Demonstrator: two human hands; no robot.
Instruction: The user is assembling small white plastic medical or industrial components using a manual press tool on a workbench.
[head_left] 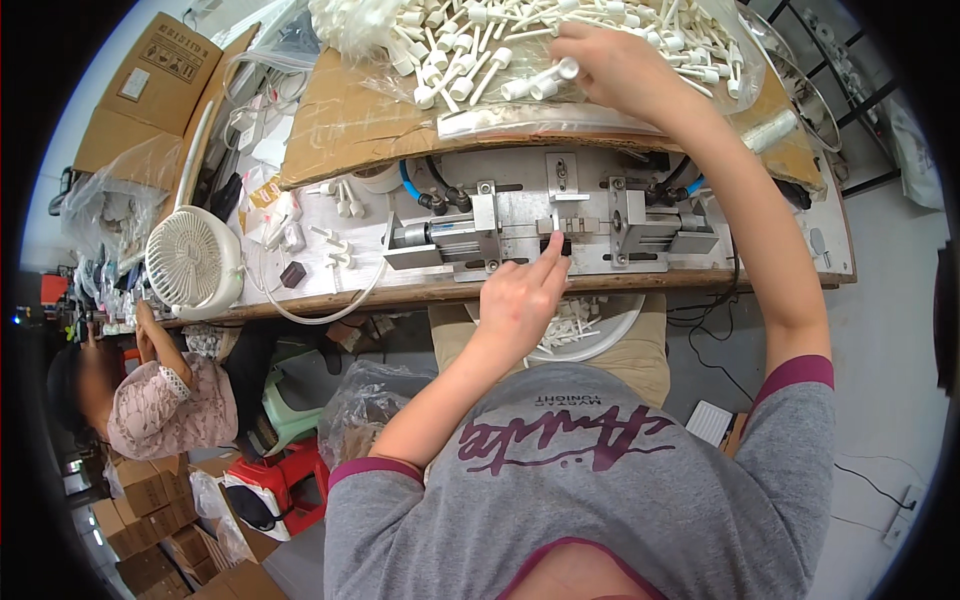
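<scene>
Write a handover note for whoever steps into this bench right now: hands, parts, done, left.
Left hand: fingertips on a small white part seated in the grey metal pneumatic fixture at mid-bench.
Right hand: reaching into the heap of white plastic stick-shaped parts on the clear bag, gripping one.
Done: white pieces lie in the round white bowl on the lap under the bench edge.
Left: most of the heap looks unprocessed.

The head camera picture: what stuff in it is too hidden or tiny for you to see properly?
- Left hand: its fingertip covers the small part at the middle of the metal press, head view.
- Right hand: its fingers hide how many white plastic pieces it grips.
- White bowl on the lap: mostly hidden by the left hand and the bench edge.
- Small bits by the white fan: too small to tell.
</scene>
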